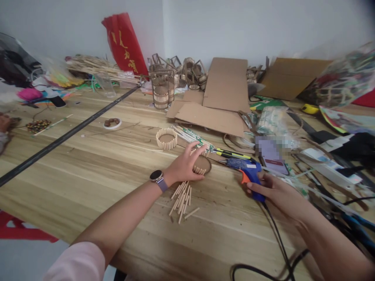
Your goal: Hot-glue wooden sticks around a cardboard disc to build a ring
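Observation:
My left hand [185, 165], with a watch on the wrist, rests fingers curled over a round cardboard disc [204, 163] edged with short wooden sticks, steadying it on the table. Just below the hand lies a loose pile of cut sticks [182, 199]. My right hand [271, 191] grips the handle of a blue glue gun [247, 171] with an orange trigger; its nozzle points left toward the disc, and its black cord [278, 238] trails toward the table's front edge. A finished stick ring [166, 139] sits behind the left hand.
Cardboard sheets [222, 97] and several stick baskets [162, 91] stand at the back. A black rod [70, 132] crosses the wooden table [88, 175] diagonally. Yellow-handled tools [234, 154], a power strip [331, 166] and clutter fill the right side. A red bag [124, 43] leans on the wall.

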The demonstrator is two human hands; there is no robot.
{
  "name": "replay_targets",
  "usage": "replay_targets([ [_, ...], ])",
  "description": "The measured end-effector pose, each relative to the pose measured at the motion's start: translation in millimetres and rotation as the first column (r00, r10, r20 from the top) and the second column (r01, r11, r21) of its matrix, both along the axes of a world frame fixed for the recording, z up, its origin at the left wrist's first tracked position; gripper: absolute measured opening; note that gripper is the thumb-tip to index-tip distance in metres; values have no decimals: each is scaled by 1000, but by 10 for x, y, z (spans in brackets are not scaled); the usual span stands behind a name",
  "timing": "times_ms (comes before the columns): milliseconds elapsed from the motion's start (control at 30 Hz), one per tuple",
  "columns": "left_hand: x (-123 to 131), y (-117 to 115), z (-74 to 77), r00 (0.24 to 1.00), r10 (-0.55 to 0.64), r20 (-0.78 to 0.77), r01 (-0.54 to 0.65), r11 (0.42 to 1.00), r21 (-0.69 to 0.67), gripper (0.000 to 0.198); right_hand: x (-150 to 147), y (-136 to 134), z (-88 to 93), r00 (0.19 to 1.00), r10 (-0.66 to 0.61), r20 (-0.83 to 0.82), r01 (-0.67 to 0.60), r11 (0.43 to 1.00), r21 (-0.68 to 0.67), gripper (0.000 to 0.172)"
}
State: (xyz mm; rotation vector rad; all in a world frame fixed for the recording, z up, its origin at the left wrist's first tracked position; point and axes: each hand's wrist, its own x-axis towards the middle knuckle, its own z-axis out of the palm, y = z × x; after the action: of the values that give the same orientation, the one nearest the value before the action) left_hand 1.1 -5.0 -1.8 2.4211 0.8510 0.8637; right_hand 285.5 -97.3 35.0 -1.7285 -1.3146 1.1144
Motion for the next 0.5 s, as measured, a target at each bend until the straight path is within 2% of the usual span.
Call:
replay_targets([
  [67, 0, 1, 0, 1000, 1, -3, -1, 1000, 2, 109, -90, -24, 14, 935, -71, -347, 33, 993, -112, 40],
  [133, 0, 1, 0, 1000, 2, -5, -2, 1000, 5, 109, -196, -38, 13, 815, -118, -567, 6, 981, -195, 38],
  [200, 0, 0, 0, 1000, 4, -7, -4, 1000, 4, 109, -283, -42, -3, 717, -85, -692, -79, 976, -201, 34],
  [267, 0, 0, 2, 1000, 4, -9, -4, 1000, 3, 109, -331, -44, -29, 680, -16, -733, -140, 978, -152, 33],
  [333, -1, 0, 4, 1000, 1, -10, -1, 1000, 3, 109, -343, -48, -52, 722, 32, -691, -137, 986, -97, 30],
  [400, -2, 2, 6, 1000, -3, -8, 3, 1000, 1, 109, -338, -54, -67, 802, 60, -594, -105, 994, -41, 26],
  [500, -1, 4, 9, 1000, -2, -3, 2, 1000, -2, 111, -335, -66, -77, 901, 92, -424, -95, 995, 14, 34],
])
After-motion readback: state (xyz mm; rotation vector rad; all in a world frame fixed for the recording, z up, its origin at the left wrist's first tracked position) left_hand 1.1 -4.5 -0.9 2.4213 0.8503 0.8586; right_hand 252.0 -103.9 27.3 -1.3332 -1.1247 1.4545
